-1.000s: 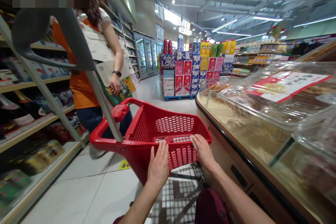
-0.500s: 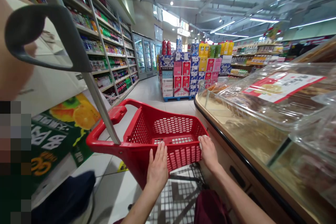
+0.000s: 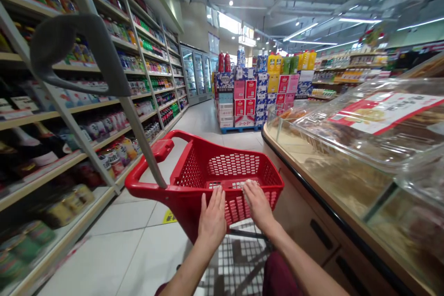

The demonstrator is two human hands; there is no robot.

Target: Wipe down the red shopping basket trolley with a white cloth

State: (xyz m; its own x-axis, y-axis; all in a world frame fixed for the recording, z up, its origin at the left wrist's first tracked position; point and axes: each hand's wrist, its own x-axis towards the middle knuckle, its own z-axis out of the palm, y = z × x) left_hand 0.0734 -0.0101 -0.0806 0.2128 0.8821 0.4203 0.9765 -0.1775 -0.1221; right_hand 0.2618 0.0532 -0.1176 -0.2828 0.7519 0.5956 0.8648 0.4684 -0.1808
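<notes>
Red cart (image 3: 189, 201) bears the flat left hand (image 3: 212, 217); the right hand (image 3: 258, 207), gripping something white (image 3: 246, 186), has slid nearer

From afar, I looked down on a pale tiled floor (image 3: 114, 252); the red shopping cart (image 3: 187, 200) stood on it, a yellow sticker (image 3: 169, 217) lying nearby. Farther along, a blue pallet (image 3: 239, 130) bore stacked cartons (image 3: 245, 97). On my left, beige-edged shelves (image 3: 29, 120) carried rows of bottles (image 3: 34, 148) and, near the bottom, cans (image 3: 40, 233). The display counter (image 3: 294, 196) on my right, trimmed in black, bore clear plastic packs (image 3: 381, 118).
</notes>
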